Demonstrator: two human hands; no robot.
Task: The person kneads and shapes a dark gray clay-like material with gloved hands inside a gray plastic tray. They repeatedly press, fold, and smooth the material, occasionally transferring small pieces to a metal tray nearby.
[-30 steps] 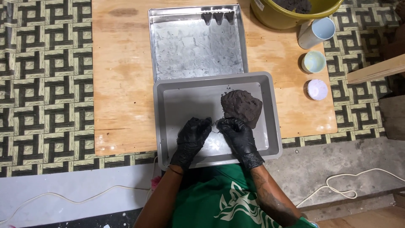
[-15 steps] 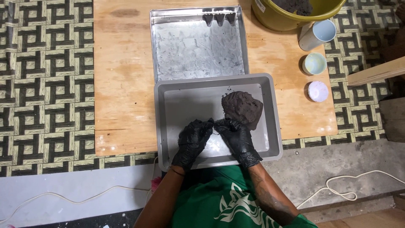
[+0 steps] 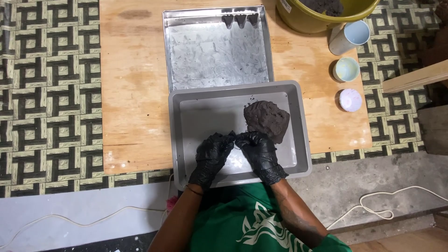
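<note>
My hands meet fingertip to fingertip, pinching a small bit I can't make out — the clay lump (image 3: 267, 120) lies just beyond my right hand (image 3: 259, 153), farther from my left hand (image 3: 212, 156).

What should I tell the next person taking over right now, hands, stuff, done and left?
Left hand and right hand: black-gloved, fingertips meeting over the grey tub, pinching a small dark bit; exact grip unclear.
Dark clay lump sits in the tub's far right corner, just beyond the right hand.
Done: three small cones stand at the metal tray's far edge.
Left: most of the lump is unshaped; more clay in the yellow bucket.
</note>
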